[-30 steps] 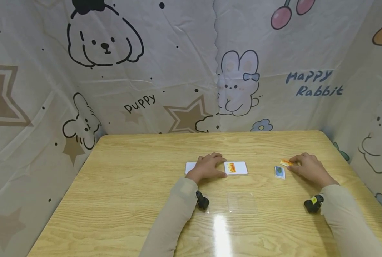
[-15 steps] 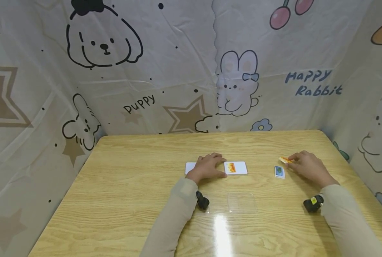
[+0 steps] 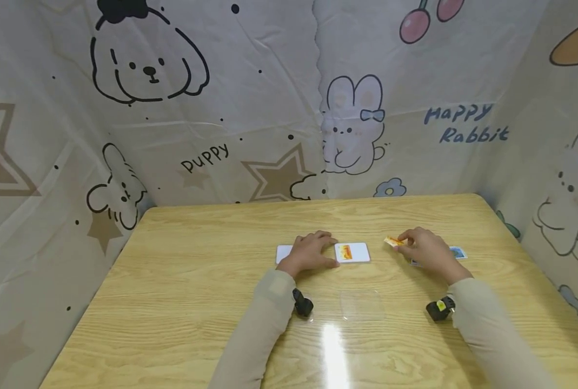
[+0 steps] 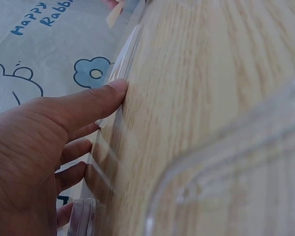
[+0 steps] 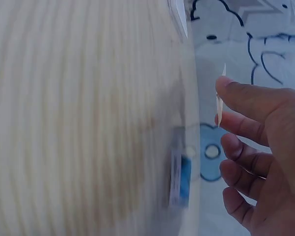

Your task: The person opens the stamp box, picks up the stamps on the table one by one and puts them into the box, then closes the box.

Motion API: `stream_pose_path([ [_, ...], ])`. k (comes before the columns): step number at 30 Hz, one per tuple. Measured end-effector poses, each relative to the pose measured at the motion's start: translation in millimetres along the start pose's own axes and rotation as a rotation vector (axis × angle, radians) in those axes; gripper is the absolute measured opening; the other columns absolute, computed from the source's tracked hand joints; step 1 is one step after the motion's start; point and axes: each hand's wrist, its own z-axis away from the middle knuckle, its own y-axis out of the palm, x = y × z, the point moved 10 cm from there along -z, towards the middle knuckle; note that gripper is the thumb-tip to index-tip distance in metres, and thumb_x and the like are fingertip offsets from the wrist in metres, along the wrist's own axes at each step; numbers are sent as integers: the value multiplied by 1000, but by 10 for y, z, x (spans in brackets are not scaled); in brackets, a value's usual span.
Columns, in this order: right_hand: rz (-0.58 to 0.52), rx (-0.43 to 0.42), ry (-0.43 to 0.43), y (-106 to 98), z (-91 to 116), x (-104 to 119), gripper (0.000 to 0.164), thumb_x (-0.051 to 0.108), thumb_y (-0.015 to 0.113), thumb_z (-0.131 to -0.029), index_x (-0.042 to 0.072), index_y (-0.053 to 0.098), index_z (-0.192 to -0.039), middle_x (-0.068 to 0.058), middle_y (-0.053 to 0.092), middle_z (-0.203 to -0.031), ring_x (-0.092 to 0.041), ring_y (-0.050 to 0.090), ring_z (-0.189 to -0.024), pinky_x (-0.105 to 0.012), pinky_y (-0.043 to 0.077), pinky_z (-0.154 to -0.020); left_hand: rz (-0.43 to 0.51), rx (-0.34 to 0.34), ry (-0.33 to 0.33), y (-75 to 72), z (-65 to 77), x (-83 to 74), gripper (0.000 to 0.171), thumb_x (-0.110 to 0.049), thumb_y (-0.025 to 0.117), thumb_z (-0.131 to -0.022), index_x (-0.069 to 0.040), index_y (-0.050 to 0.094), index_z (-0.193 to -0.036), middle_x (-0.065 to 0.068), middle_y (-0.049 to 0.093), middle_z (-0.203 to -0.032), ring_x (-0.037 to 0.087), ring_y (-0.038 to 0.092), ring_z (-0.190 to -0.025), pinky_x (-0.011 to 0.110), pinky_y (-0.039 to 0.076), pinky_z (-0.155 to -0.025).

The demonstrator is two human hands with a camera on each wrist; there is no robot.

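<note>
My left hand holds a white rectangular piece with an orange picture on its left part, thumb and index finger at its near and far edges. Partly under that hand lies another white piece. Between thumb and index finger, my right hand pinches a small orange picture card above the table. In the right wrist view the card is seen edge-on, and the other fingers are loosely bent. Two small blue picture cards lie near the right hand: one behind it, the other mostly hidden.
A clear plastic piece, shaped like a shallow cover, lies on the wooden table in front of the white pieces. Another clear edge shows by the left wrist. Printed cloth hangs behind and at both sides.
My right hand has moved left with the orange card, toward the white piece. A second blue card now shows behind it. The left hand stays in place; the head view shifts slightly.
</note>
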Motion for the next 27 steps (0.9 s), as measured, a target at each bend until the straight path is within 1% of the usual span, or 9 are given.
stream_pose_path([
  [3, -5, 1, -24, 73, -32, 136, 34, 28, 66, -90, 0, 68, -111, -6, 59, -86, -16, 51, -73, -28, 40, -61, 9, 1, -5, -13, 8, -7, 65, -54, 66, -85, -31, 46, -143, -4, 34, -156, 22, 36, -141, 48, 26, -114],
  [7, -7, 10, -40, 152, -74, 277, 34, 28, 67, -90, 1, 68, -110, -5, 58, -85, -16, 50, -74, -30, 41, -63, 9, -2, -13, -16, 9, -5, 65, -53, 67, -85, -31, 46, -143, -4, 34, -156, 21, 36, -141, 48, 26, -114],
  [13, 14, 9, -68, 243, -124, 409, 34, 29, 67, -90, 1, 68, -108, -5, 58, -83, -17, 50, -74, -31, 41, -65, 3, 1, -7, 5, -5, -7, 65, -53, 66, -86, -31, 46, -143, -5, 34, -156, 22, 36, -141, 49, 26, -114],
  [18, 15, 32, -59, 334, -151, 462, 35, 31, 67, -89, 1, 67, -108, -3, 54, -81, -16, 47, -71, -28, 37, -62, -7, 5, -1, 21, -13, -2, 65, -56, 65, -85, -32, 45, -143, -5, 33, -156, 21, 36, -141, 48, 27, -114],
  [23, 21, 53, -30, 392, -178, 489, 35, 32, 66, -90, 4, 66, -109, -3, 55, -82, -16, 48, -71, -27, 37, -60, -4, 4, 2, 19, -13, 0, 66, -57, 65, -85, -32, 46, -143, -5, 34, -156, 21, 36, -141, 48, 27, -113],
  [27, 40, 69, -26, 418, -198, 498, 34, 33, 65, -91, 5, 65, -109, -4, 56, -84, -16, 49, -72, -28, 38, -60, 1, 3, 4, 18, -19, 10, 66, -56, 65, -85, -32, 46, -143, -4, 34, -156, 22, 36, -141, 49, 27, -114],
])
